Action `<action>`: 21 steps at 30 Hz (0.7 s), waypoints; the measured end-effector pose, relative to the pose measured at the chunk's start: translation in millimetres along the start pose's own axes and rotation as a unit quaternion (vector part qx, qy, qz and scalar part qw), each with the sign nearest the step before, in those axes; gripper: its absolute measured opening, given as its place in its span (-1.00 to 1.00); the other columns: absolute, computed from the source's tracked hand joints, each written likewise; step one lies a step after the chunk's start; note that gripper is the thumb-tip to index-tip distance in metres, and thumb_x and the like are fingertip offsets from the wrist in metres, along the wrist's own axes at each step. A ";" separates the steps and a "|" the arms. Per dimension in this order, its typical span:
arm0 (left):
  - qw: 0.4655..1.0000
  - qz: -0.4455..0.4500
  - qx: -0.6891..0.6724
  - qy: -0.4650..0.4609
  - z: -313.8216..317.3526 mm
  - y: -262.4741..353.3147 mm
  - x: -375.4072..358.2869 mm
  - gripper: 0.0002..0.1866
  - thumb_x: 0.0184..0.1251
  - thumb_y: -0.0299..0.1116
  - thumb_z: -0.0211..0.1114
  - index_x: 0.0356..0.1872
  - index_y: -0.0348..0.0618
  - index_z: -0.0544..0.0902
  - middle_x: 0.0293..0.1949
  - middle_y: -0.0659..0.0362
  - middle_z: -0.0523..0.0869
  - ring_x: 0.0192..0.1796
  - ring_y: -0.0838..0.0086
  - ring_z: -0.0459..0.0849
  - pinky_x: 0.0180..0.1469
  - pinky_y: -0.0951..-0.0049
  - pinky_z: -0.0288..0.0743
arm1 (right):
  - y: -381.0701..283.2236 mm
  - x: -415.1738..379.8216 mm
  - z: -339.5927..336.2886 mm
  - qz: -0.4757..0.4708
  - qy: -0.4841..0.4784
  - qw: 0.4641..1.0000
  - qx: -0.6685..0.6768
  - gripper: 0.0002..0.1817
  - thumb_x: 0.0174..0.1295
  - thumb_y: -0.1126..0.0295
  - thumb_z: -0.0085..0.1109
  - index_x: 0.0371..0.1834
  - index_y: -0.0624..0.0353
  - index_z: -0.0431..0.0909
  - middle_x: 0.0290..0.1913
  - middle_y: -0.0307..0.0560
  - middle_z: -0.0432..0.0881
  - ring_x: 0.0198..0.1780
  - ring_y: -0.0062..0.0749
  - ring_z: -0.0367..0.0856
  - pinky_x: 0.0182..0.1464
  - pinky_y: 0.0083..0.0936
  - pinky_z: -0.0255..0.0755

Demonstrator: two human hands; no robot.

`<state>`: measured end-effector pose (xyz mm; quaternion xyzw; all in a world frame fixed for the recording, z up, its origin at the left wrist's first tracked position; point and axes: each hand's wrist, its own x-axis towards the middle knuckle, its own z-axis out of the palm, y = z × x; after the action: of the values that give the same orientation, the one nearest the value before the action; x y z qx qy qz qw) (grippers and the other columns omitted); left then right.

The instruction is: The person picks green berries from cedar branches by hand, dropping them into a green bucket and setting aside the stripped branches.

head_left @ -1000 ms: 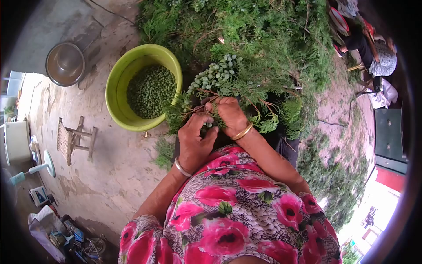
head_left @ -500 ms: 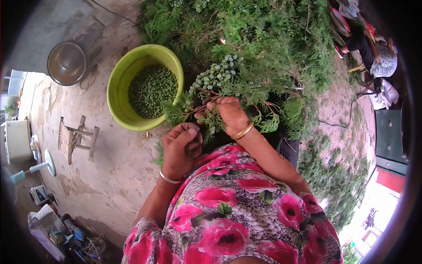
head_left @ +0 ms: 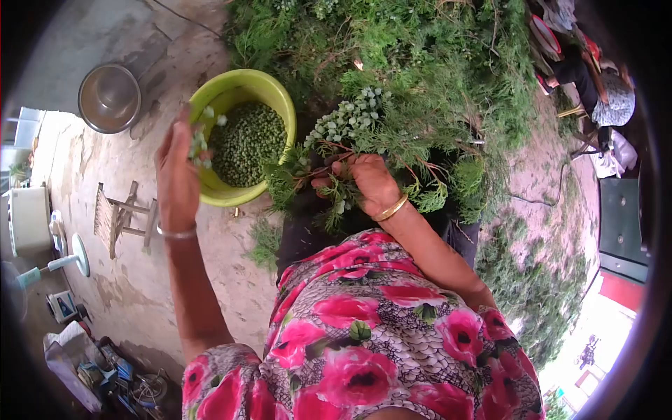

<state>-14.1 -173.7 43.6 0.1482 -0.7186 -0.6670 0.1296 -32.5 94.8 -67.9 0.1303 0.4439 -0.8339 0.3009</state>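
My left hand point(head_left: 180, 171), with a white bangle, is at the left rim of the yellow-green bucket point(head_left: 283, 98), slightly blurred, its fingers stretched out and apart. Pale green seed cones point(head_left: 201, 143) are in the air just beside its fingers, over the bucket. Many small green cones point(head_left: 248, 143) lie inside the bucket. My right hand point(head_left: 371, 180), wearing a gold bangle, is closed around the stem of an evergreen branch point(head_left: 420, 136) above my lap. A cluster of bluish-green cones point(head_left: 350, 120) sits on this branch, just beyond the hand.
A big heap of cut evergreen branches point(head_left: 420, 42) lies ahead. To the left are a metal bowl point(head_left: 109, 98), a small woven stool point(head_left: 122, 217) and a fan point(head_left: 80, 255). Another person point(head_left: 588, 80) sits at the upper right. Loose sprigs point(head_left: 525, 280) cover ground at right.
My left hand has moved left from beside the branch to the bucket's left rim, its fingers have opened, and cones are dropping from it. My right hand stays on the branch.
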 end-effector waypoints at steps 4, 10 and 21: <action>0.952 0.114 0.276 0.063 23.9 21.1 -23.0 -0.45 0.18 -0.37 0.38 0.22 -0.25 0.48 0.09 0.01 0.61 0.00 0.39 0.62 0.01 0.41 0.53 | -8.8 -8.1 -0.5 0.026 -0.019 0.999 0.031 -0.84 0.30 0.62 -0.01 -0.16 0.53 0.51 -0.16 0.27 0.64 -0.16 0.08 0.70 -0.20 -0.13 0.67; 0.961 -0.072 0.148 -0.221 88.4 -3.0 -98.0 -0.68 0.19 -0.40 0.36 -0.10 -0.40 0.58 -0.33 0.15 0.68 -0.21 0.56 0.62 -0.16 0.52 0.56 | -29.7 -24.7 -11.6 0.077 -0.036 0.995 0.054 -0.79 0.36 0.46 0.01 -0.10 0.41 0.53 -0.10 0.16 0.66 -0.07 -0.09 0.68 -0.08 -0.15 0.61; 0.981 -0.026 -0.005 -0.190 111.2 -62.7 -79.8 -0.67 0.31 -0.20 0.28 -0.44 -0.34 0.62 -0.51 0.23 0.60 -0.49 0.54 0.57 -0.47 0.51 0.44 | -37.2 -50.5 -4.7 -0.038 0.041 0.981 -0.184 -0.82 0.15 0.54 0.22 -0.20 0.41 0.60 -0.35 -0.18 0.64 -0.39 -0.54 0.60 -0.29 -0.64 0.58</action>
<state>19.4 -44.7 -26.6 0.0373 -0.7225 -0.6899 -0.0259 -16.1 133.9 -21.6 0.0896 0.6062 -0.7429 0.2695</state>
